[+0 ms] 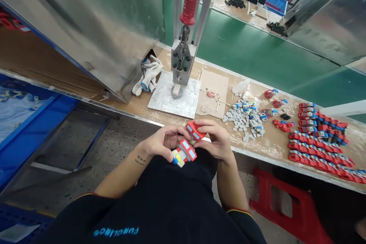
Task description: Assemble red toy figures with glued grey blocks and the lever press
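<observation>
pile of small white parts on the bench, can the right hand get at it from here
Probably yes: the pile lies close to the near edge of the bench, beside the right hand, and nothing seems to stand between. It is holding a red piece, though.

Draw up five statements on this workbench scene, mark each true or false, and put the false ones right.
1. The left hand and right hand are both on red toy parts. True.
2. The press handle is green. False: it is red.
3. The heap of small parts lies between the cardboard sheet and the rows of red toys. True.
4. The white gloves lie on the cardboard sheet. False: they lie left of the metal plate.
5. Something pale sits under the press head. True.
</observation>
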### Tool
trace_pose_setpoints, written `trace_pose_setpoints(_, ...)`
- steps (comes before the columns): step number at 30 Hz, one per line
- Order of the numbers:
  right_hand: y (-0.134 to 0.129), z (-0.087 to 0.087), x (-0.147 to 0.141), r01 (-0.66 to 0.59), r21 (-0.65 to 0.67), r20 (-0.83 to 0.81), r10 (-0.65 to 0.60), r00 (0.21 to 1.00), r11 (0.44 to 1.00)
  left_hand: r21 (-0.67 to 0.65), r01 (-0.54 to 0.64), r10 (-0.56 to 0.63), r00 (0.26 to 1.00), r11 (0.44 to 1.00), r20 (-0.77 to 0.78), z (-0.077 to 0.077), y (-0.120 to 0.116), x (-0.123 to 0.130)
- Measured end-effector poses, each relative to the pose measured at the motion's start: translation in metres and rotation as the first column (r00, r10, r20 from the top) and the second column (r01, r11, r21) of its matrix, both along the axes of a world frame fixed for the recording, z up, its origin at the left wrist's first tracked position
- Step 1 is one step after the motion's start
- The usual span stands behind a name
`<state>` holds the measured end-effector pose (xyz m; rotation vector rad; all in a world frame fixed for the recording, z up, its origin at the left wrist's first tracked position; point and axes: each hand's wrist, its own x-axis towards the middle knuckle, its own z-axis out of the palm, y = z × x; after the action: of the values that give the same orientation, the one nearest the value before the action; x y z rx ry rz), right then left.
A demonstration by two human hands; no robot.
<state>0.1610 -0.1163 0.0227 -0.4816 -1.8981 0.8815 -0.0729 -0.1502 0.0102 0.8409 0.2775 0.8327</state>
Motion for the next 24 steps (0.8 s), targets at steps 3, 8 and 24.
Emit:
trace_pose_setpoints(3,-0.006,-0.016,0.006,0.033,-0.14,-0.117,-0.05,0.992,0.99,-0.02,0.0,0.001,0.999,1.0,0.04,0.006,-0.003,0.006)
trace_pose_setpoints(8,-0.01,-0.024,0.006,0.029,-0.103,-0.204,-0.05,0.978,0.994,-0.004,0.011,-0.011,0.998,1.0,0.068,0.01,-0.008,0.01)
trace_pose_setpoints(24,-0.022,-0.011,0.014,0.307,0.124,-0.018,-0.308,0.951,0.943,0.16,-0.028,0.066,0.97,0.987,-0.235,0.038,-0.024,0.004)
